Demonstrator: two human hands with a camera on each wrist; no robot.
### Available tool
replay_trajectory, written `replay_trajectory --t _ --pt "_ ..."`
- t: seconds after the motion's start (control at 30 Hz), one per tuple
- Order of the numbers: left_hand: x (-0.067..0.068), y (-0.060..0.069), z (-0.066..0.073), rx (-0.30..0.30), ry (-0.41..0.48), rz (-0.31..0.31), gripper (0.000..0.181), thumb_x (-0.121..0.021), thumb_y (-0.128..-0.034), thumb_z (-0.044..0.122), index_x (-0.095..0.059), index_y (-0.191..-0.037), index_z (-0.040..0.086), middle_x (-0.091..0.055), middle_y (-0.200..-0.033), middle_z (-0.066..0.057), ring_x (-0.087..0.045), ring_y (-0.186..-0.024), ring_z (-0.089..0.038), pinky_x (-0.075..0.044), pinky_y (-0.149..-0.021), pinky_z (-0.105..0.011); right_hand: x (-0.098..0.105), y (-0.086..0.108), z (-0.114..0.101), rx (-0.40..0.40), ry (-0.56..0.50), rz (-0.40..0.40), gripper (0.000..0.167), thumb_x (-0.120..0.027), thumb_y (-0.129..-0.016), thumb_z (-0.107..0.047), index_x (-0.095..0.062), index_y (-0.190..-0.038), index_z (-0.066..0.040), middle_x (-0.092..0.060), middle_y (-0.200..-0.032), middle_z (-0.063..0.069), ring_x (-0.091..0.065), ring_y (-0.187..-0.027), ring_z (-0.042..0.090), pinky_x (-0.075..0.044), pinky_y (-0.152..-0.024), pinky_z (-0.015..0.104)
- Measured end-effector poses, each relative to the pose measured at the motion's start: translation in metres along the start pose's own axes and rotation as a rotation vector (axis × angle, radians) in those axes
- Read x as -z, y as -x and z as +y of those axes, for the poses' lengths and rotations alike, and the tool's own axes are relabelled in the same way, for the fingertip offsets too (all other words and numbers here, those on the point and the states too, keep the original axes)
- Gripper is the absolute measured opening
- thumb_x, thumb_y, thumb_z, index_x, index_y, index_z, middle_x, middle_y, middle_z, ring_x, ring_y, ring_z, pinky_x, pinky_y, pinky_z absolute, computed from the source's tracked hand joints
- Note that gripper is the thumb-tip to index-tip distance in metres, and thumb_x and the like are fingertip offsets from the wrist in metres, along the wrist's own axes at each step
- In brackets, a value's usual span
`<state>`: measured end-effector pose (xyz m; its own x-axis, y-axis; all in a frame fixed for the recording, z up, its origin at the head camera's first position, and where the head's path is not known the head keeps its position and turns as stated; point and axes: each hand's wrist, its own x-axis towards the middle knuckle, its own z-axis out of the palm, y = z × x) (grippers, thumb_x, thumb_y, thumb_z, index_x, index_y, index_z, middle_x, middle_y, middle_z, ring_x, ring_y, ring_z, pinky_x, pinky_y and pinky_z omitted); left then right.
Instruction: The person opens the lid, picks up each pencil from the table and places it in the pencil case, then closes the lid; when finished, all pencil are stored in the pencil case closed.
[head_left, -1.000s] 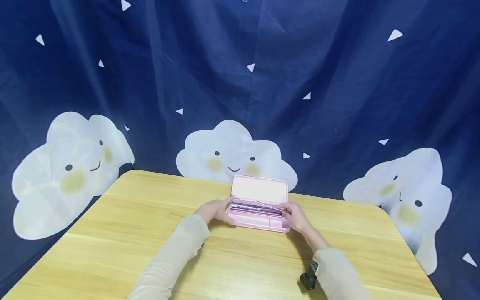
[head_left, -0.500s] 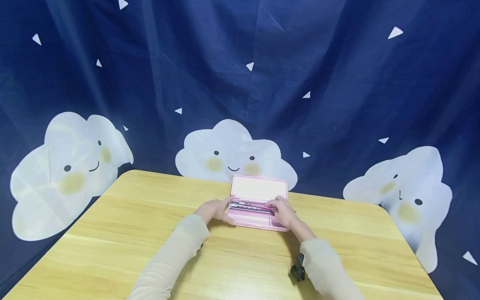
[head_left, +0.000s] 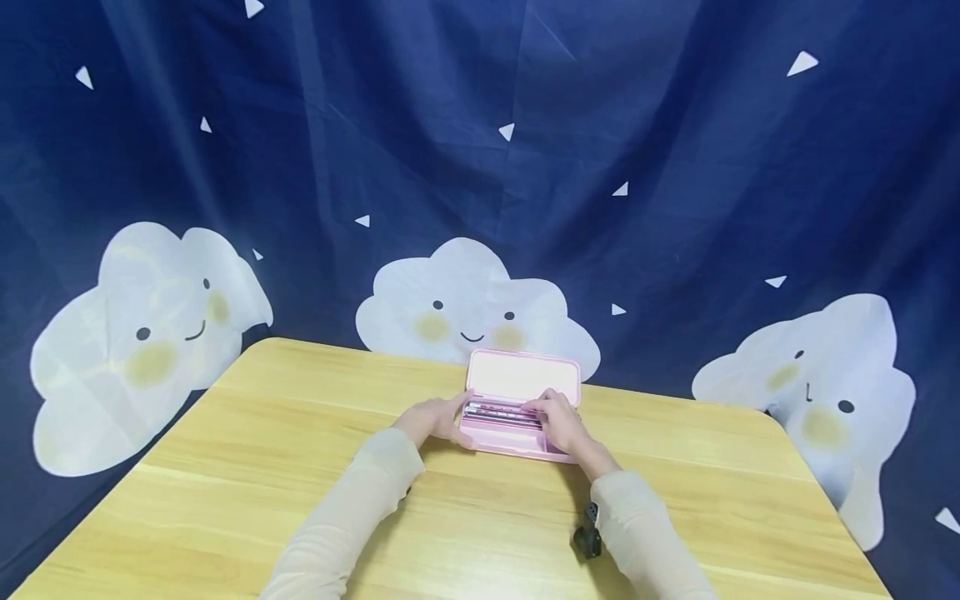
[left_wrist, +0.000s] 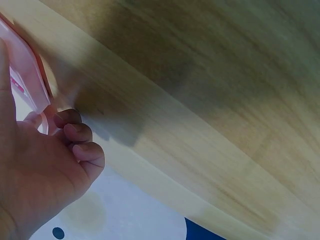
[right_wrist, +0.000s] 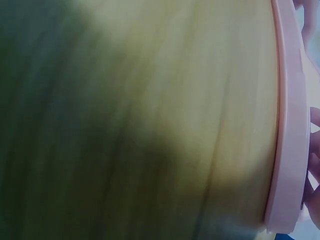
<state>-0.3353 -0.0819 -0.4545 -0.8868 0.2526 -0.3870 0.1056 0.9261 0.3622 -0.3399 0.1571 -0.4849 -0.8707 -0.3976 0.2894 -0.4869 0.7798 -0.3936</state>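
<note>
A pink pencil case (head_left: pixel 480 443) lies on the wooden table, its lid (head_left: pixel 525 375) raised at the back. Several pencils (head_left: pixel 495 413) lie side by side in its long compartment. My left hand (head_left: pixel 435 418) grips the case's left end, thumb at the front and a finger behind; its other fingers look curled in the left wrist view. My right hand (head_left: pixel 561 423) is over the right part, its fingertips pinching a pencil among the others. That hand hides the pencil's right part and most of the small right compartment. Only a few right fingers (right_wrist: pixel 315 145) show past the case's rim in the right wrist view.
The wooden table (head_left: pixel 465 525) extends around the case, with its back edge just behind the lid. Beyond hangs a dark blue curtain (head_left: pixel 420 133) printed with clouds. A small black device (head_left: pixel 587 533) sits at the right sleeve.
My right hand has moved left over the case, and the pencil that slanted up from its fingers now lies down among the others. The left hand keeps its hold on the case.
</note>
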Motion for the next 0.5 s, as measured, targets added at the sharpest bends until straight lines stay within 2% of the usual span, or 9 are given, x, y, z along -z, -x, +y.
replay_trajectory --t 0.3,0.5 --pt "-0.0023 0.0025 0.0032 -0.002 0.016 -0.002 0.102 -0.074 -0.0654 0.055 -0.017 -0.146 0.028 -0.039 -0.138 -0.022 -0.039 -0.126 -0.037 -0.034 -0.102 -0.05 -0.0014 0.0053 0.0022 -0.021 -0.001 -0.012 0.034 -0.055 -0.078 0.01 -0.071 -0.1 -0.01 -0.055 -0.087 0.003 -0.049 -0.081 0.021 -0.043 -0.064 0.033" --pt "-0.0023 0.0003 -0.0001 -0.017 0.025 -0.002 0.102 -0.074 -0.0662 0.053 -0.016 -0.146 0.027 -0.038 -0.139 -0.021 -0.039 -0.126 -0.036 -0.033 -0.102 -0.049 -0.0001 0.0068 0.0046 -0.015 -0.117 0.024 0.031 -0.053 -0.078 0.012 -0.071 -0.096 -0.005 -0.057 -0.087 0.006 -0.053 -0.086 0.025 -0.046 -0.077 0.04"
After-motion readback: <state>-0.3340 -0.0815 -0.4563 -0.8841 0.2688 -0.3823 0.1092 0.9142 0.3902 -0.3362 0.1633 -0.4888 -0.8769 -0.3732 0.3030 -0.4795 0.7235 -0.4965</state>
